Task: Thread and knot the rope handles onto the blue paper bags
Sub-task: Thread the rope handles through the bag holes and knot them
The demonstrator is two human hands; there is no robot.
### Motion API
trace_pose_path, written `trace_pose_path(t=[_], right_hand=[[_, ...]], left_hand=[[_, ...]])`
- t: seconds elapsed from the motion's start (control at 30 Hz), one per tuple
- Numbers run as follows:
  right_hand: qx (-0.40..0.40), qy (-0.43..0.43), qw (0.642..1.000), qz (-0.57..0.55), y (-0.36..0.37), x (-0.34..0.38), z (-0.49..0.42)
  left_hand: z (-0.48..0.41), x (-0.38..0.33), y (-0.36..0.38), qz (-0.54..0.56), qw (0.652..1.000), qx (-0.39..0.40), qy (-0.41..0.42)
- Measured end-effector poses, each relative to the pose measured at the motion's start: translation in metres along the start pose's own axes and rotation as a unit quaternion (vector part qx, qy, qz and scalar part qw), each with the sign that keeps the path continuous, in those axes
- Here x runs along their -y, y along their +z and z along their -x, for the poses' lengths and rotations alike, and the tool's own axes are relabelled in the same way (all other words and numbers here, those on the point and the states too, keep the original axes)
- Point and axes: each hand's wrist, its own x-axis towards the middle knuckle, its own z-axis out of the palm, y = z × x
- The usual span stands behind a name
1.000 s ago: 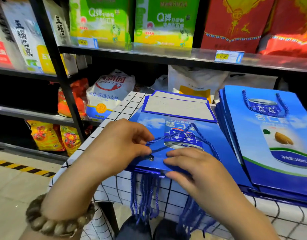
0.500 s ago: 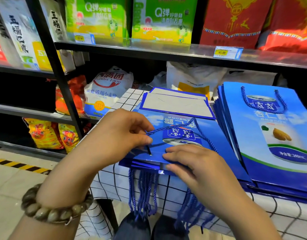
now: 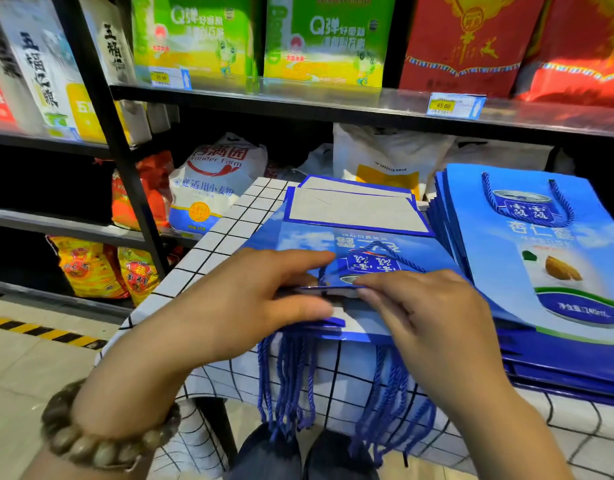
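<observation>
**Both hands shifting from rope to bag rim**

On the desk (image 3: 208, 244), the top blue paper bag (image 3: 298, 239) is lying flat, near rim lifting. The left hand (image 3: 229, 306) and right hand (image 3: 433, 317) are pinching that rim, each grip closed. Its rope handle (image 3: 397, 259) is lying loose; a careless tug risks unthreading it.

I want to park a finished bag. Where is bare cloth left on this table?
Free: the checkered cloth strip between the table's left edge and the working stack; a thinner margin along the front, below the finished stack. Crowded: the stacks fill the middle and right, and the left hand and right hand hold the top bag at the near edge.
</observation>
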Motion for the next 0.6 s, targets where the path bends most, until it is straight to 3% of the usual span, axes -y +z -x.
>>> trace_pose_path(t=[0.1,0.23,0.37,0.5,0.6], right_hand=[[-0.012,-0.024,0.999,-0.029,0.002,-0.001,-0.002],[0.018,-0.111,0.994,-0.008,0.015,0.005,0.001],[-0.024,-0.159,0.987,0.023,0.025,0.007,0.001],[-0.05,-0.144,0.988,0.029,0.032,0.01,0.004],[-0.058,-0.123,0.99,-0.036,0.028,0.009,0.01]], left_hand=[[-0.001,0.002,0.01,-0.049,0.998,-0.024,0.005],[-0.005,0.006,0.017,-0.001,0.999,-0.031,-0.028],[-0.012,0.006,0.018,0.057,0.996,-0.034,-0.059],[-0.014,0.008,0.019,0.131,0.987,-0.046,-0.086],[-0.011,0.008,0.019,0.19,0.975,-0.044,-0.104]])
